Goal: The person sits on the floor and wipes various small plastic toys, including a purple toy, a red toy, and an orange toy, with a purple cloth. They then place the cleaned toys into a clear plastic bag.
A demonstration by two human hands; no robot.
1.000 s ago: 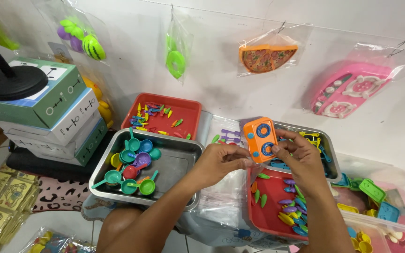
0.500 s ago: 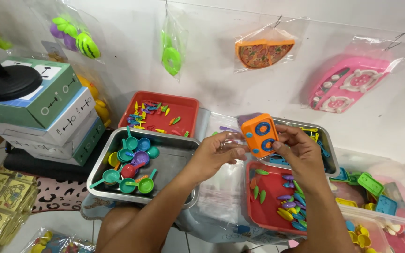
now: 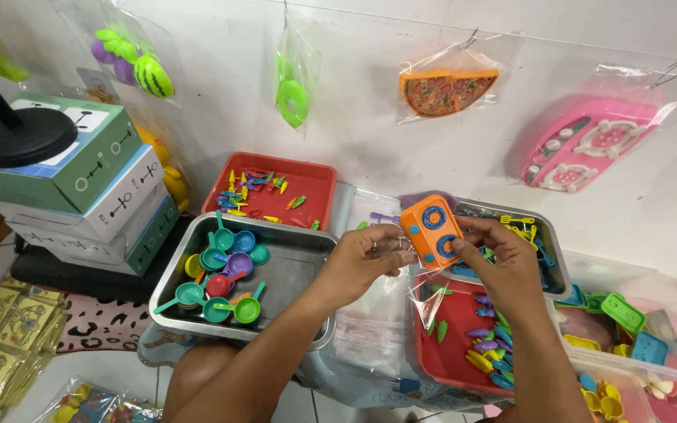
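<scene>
An orange toy stove (image 3: 432, 231) with two blue rings on its face is held up between both hands. My left hand (image 3: 365, 261) pinches its left edge together with a clear plastic bag (image 3: 378, 313) that hangs below. My right hand (image 3: 501, 262) grips the stove's right side from below. Under the hands lies a red tray (image 3: 450, 345) with small coloured toy pieces.
A steel tray (image 3: 299, 270) of small toy pans sits at left, a red tray (image 3: 315, 192) of toy cutlery behind it, another steel tray (image 3: 552, 258) behind the stove. Stacked boxes (image 3: 95, 196) stand far left. Bagged toys hang on the wall (image 3: 370, 125). Clear bins (image 3: 636, 329) sit at right.
Both hands have raised the orange stove slightly and turned it a little, with the plastic bag still at the left fingers. The view has shifted slightly.
</scene>
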